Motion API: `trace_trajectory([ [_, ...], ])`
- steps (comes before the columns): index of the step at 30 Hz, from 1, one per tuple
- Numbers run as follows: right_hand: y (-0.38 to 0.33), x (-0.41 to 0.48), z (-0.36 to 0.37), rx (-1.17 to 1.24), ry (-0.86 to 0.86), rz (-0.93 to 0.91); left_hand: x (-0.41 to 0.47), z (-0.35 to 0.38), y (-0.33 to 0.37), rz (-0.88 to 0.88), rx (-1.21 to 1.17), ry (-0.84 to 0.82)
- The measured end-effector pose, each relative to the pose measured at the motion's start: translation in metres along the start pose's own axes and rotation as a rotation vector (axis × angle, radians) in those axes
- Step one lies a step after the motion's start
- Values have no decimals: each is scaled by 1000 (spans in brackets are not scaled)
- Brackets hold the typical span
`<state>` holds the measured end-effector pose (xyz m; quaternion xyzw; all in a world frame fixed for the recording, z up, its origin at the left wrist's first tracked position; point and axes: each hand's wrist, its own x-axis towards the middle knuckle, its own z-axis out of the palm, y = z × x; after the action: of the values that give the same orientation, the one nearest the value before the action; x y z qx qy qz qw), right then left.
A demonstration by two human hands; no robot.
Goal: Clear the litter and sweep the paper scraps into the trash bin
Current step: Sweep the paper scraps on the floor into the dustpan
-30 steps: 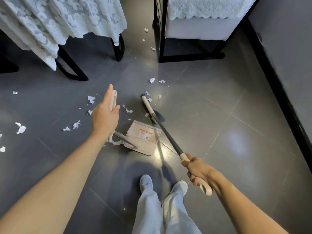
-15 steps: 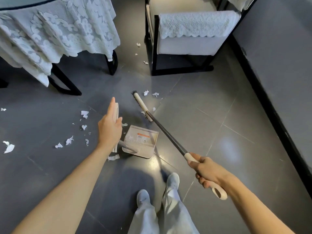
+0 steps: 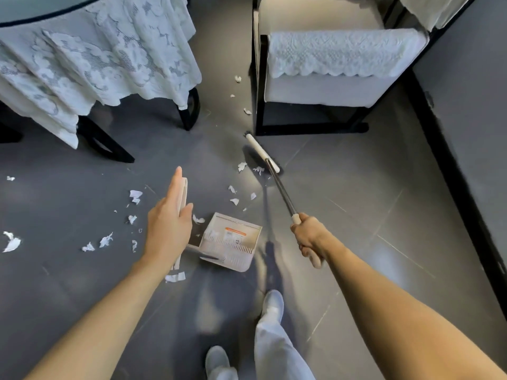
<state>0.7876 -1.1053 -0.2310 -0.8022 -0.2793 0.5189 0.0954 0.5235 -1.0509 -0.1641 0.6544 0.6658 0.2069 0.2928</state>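
Floor [image 3: 356,215]: broom [image 3: 279,185] within fingers [image 3: 303,249] of right hand [image 3: 310,237] (dustpan handle [image 3: 183,193] in left hand [image 3: 167,229])

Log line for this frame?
left hand: holds cream dustpan by handle | right hand: grips black-shafted broom | white paper scraps: scattered on grey floor

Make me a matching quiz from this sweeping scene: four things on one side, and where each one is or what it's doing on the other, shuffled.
Things:
1 cream plastic dustpan
2 cream bar-shaped broom head
3 white lace tablecloth
4 right hand

States:
A draped over the table
B gripping the black broom handle
C on the floor beside the left hand
D next to the black chair leg

Pairs: 1-C; 2-D; 3-A; 4-B
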Motion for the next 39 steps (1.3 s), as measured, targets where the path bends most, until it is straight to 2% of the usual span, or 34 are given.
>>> trace_trajectory([
  [2, -4, 13, 3, -43, -47, 7, 2, 1, 1, -8, 11, 7],
  [6, -6, 18, 11, -304, -103, -14, -5, -1, -5, 9, 28, 41],
  [9, 0, 10, 19, -372, -141, -17, -4, -1, -7, 34, 28, 28],
  [14, 40, -30, 33, -164, -210, 10, 0, -4, -10, 59, 5, 0],
  [18, 89, -86, 35, 126, -318, 230, -3, -3, -8, 91, -17, -12],
  [21, 113, -125, 26, 222, -361, 310, -4, -4, -5, 97, -16, -18],
  [28, 112, -172, 3, 393, -322, 273, -13, -10, -9, 69, 28, -51],
  [39, 91, -106, 46, 382, -222, 123, -69, -31, -34, -15, 52, 72],
])
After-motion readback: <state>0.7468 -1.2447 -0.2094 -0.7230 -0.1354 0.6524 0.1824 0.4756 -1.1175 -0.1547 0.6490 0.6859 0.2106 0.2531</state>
